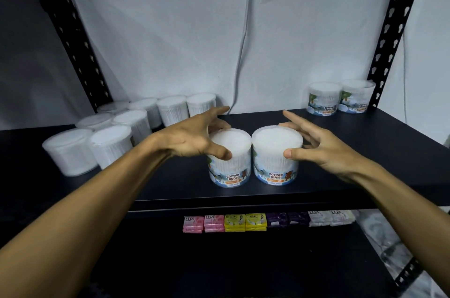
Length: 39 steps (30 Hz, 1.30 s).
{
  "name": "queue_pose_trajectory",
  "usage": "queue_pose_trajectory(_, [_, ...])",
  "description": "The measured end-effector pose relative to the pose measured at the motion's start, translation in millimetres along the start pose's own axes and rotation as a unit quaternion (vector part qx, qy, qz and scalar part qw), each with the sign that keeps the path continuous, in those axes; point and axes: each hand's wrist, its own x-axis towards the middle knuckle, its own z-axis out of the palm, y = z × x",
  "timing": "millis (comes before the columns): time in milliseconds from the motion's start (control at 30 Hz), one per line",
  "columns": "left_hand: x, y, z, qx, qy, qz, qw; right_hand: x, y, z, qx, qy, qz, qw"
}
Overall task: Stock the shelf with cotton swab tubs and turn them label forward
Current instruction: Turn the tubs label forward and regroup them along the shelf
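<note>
White-topped front pair of tubs faces label forward, loosely cupped by my half-open left hand and right hand; left of them, a cluster of tubs shows no labels.

The scene is dim and cool-toned; light falls from above and in front, brightest on the white wall and the tub lids; the dark shelf swallows detail; the lower level lies in deep shadow; wide-angle distortion splays the black uprights outward; the back-left tubs look soft and washed out; the near labels read sharply.
</note>
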Motion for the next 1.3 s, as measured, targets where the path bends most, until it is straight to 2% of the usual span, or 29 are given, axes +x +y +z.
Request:
queue_pose_trajectory(167, [-2,-4,-2,-0.026,-0.034,0.015,0.999,2,0,-7,0.013,-0.044,0.006,0.999])
queue_pose_trajectory(233, [-6,-2,0,-0.011,-0.023,0.011,1.0,-1,-1,-7,0.018,-0.042,0.009,0.999])
queue_pose_trajectory(400, [-18,1,17,-0.004,0.12,-0.004,0.993,-10,7,7,0.008,0.07,-0.007,0.997])
queue_pose_trajectory(533, [-19,-8,31,-0.05,0.172,-0.006,0.984,-12,9,17,0.023,0.103,-0.034,0.994])
queue_pose_trajectory(733, [-19,-11,34,-0.105,0.163,0.009,0.981,-7,11,16,0.046,0.099,-0.03,0.994])
queue_pose_trajectory(1300, [-13,-18,31,-0.119,0.126,0.025,0.985,-3,17,3,0.051,0.045,-0.022,0.997])
